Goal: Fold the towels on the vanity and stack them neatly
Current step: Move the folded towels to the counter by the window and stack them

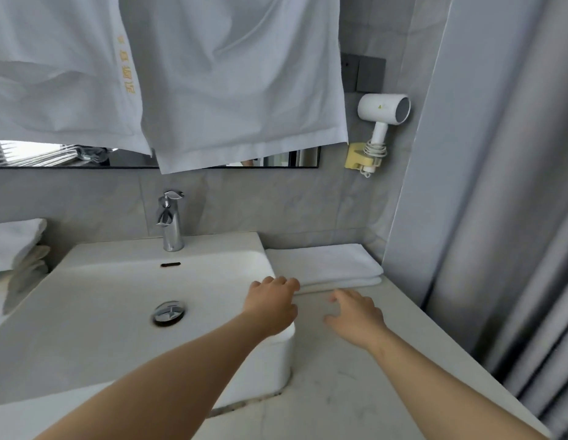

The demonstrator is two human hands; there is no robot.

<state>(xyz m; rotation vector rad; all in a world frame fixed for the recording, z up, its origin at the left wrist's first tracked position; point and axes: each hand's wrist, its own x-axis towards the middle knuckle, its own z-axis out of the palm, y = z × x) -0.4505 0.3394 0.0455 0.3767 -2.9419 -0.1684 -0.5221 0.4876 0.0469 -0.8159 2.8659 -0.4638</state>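
We see two bare forearms entering from six o'clock, with no sleeves, cuffs or gloves on either. Our left hand (271,304) and our right hand (355,314) carry no rings, watch or bracelets that we can make out. The nails look short and unpainted, though the fingertips are slightly blurred. Both wrists are uncovered, and the arms are bare all the way down to the edge of view, so we cannot tell what is worn above them.
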